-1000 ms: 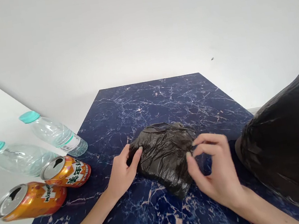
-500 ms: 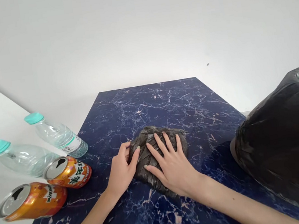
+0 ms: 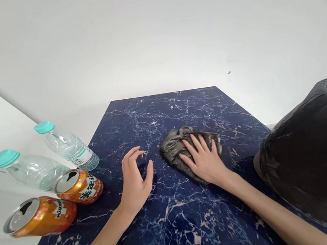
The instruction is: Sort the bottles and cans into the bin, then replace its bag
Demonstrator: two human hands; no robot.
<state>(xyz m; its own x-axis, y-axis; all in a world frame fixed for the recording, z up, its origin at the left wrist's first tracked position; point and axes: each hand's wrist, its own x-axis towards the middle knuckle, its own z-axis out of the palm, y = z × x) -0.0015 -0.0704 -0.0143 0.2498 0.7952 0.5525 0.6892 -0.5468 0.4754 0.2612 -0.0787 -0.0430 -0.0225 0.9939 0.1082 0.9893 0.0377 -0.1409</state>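
Note:
A crumpled black plastic bag [image 3: 175, 149] lies bunched on the dark blue marbled tabletop [image 3: 162, 112]. Spread flat on top of it, my right hand [image 3: 205, 159] presses with fingers apart. My left hand [image 3: 136, 179] is to the left of the bag, apart from it, with thumb and fingers curved around an empty gap. Nothing is in the left hand.
On the left stand two orange drink cans [image 3: 50, 214] [image 3: 83, 186], opened at the top. Behind them are two clear bottles [image 3: 36, 170] [image 3: 71, 147] with turquoise caps. A bin lined with a black bag [image 3: 310, 150] stands on the right. A white wall [image 3: 151, 39] rises behind the table.
The black plastic bag has slid right and slightly away under my right hand. My left hand has come off the bag and stays at the left with its fingers parted.

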